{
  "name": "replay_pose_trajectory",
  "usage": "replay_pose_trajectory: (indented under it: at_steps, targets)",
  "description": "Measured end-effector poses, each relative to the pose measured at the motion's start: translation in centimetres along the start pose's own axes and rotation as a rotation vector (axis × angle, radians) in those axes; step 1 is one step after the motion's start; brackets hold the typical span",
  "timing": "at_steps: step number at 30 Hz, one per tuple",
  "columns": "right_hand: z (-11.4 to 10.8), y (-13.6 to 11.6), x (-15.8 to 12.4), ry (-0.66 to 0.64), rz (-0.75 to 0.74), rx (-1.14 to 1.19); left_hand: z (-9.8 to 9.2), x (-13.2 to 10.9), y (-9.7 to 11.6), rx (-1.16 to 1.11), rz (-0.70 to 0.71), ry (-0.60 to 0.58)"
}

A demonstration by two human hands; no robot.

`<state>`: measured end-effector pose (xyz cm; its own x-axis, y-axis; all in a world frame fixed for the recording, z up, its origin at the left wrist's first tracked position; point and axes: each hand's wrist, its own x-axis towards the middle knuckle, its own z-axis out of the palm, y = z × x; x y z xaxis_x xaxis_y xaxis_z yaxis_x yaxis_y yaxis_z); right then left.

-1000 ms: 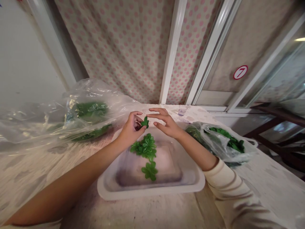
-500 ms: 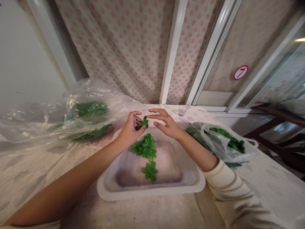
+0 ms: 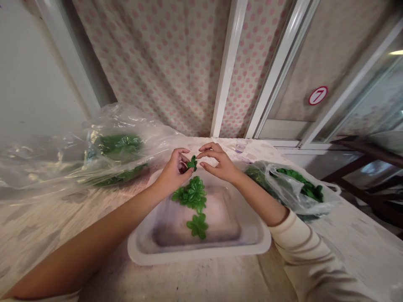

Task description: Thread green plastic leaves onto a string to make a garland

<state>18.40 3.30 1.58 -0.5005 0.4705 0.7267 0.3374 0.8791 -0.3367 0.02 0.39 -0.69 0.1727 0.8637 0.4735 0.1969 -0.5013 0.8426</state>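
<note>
My left hand (image 3: 171, 173) pinches a small glossy green leafy sprig (image 3: 192, 163) between its fingertips, above the far edge of a white plastic tray (image 3: 198, 255). My right hand (image 3: 218, 162) is next to the sprig, with curled fingers close to its right side and no visible hold on it. Inside the tray, below my hands, lie a clump of green leafy sprigs (image 3: 191, 193) and a separate smaller sprig (image 3: 197, 225).
A clear plastic bag (image 3: 119, 144) with green leaves lies on the left of the cloth-covered table (image 3: 72, 218). A white-and-clear bag of greens (image 3: 292, 188) stands on the right. A small clear cup (image 3: 241, 146) is at the back. Behind are a polka-dot curtain (image 3: 157, 71) and white window frames.
My right hand has moved left, and its fingers have curled closer to the sprig. My left hand still holds the sprig in about the same place.
</note>
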Motion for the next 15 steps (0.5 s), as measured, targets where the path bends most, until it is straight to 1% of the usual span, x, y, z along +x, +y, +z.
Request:
replay_pose_trajectory:
  at_steps: [4, 9, 15]
  targets:
    - [0.14, 0.22, 0.02, 0.014, 0.006, -0.025, 0.07, -0.17, 0.34, 0.017, 0.013, -0.065]
    - [0.17, 0.31, 0.0, 0.009, 0.025, -0.003, -0.02, -0.31, 0.42, 0.076, 0.043, -0.123]
    - [0.2, 0.33, -0.09, -0.023, 0.032, 0.045, -0.21, -0.21, 0.02, 0.12, 0.068, -0.113]
